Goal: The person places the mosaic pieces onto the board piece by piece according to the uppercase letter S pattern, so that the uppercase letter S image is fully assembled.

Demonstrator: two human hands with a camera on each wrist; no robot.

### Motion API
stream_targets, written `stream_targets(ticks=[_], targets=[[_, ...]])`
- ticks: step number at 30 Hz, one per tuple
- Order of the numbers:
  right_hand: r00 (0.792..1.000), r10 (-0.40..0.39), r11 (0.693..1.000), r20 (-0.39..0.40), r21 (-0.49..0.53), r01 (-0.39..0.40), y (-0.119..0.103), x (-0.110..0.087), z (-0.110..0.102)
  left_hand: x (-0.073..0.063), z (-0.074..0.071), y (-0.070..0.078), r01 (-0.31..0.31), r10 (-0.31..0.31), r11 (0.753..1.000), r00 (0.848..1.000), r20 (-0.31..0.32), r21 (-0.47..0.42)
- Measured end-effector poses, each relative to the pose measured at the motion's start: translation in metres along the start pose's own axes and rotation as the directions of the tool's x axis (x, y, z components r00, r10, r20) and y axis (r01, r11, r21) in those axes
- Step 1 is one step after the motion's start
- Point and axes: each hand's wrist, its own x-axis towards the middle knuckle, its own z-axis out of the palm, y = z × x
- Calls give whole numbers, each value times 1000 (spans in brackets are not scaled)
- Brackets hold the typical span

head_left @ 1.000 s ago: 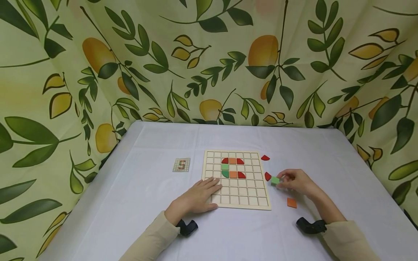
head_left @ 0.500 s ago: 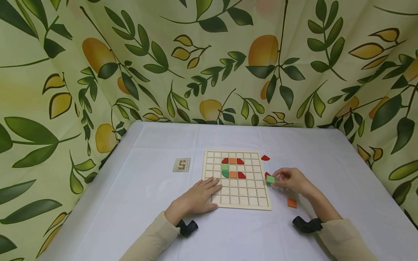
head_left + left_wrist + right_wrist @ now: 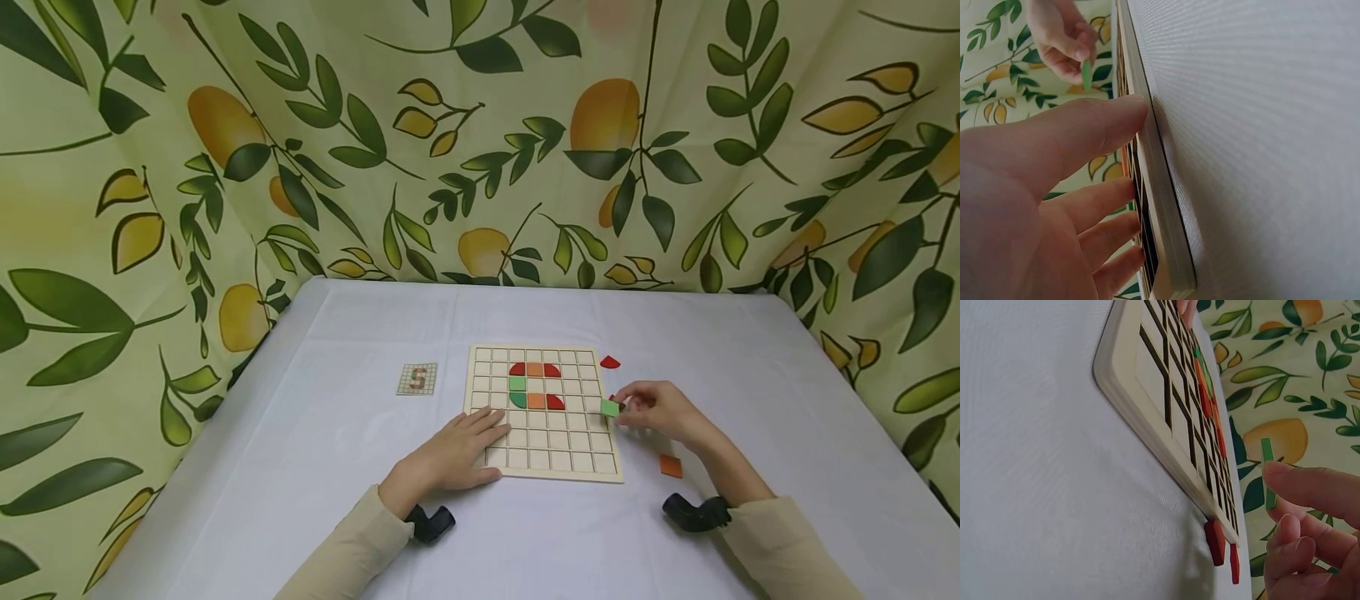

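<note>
My right hand (image 3: 663,410) pinches a light green square tile (image 3: 610,407) by its edge, above the right rim of a wooden grid board (image 3: 551,467). In the right wrist view the tile (image 3: 1268,474) stands on edge between thumb and fingers, raised off the table. My left hand (image 3: 459,450) lies with straight fingers on the board's lower left corner; in the left wrist view its thumb (image 3: 1100,128) rests along the board's side. Set in the grid are red quarter-round pieces (image 3: 552,371), orange squares (image 3: 536,402), a light green square (image 3: 517,384) and a darker green quarter-round (image 3: 518,401).
Left of the board lies a small card (image 3: 417,379) with an S pattern on a grid. A red quarter-round piece (image 3: 610,362) sits off the board's right edge; another is mostly hidden behind my right fingers. An orange square (image 3: 671,466) lies nearer, on the white cloth (image 3: 360,333).
My right hand has carried the light green tile leftward and slightly away from me, from beside the board to over its right rim. My left hand has stayed still.
</note>
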Motion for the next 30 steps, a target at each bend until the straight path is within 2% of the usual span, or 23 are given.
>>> stream_targets(ticks=[23, 30], targets=[[999, -47, 998, 24, 48, 46, -12, 8, 17, -1, -1, 1, 7, -7, 1000, 1000, 7, 3], [996, -82, 994, 45, 70, 79, -17, 8, 23, 0, -1, 2, 8, -8, 1000, 1000, 9, 3]])
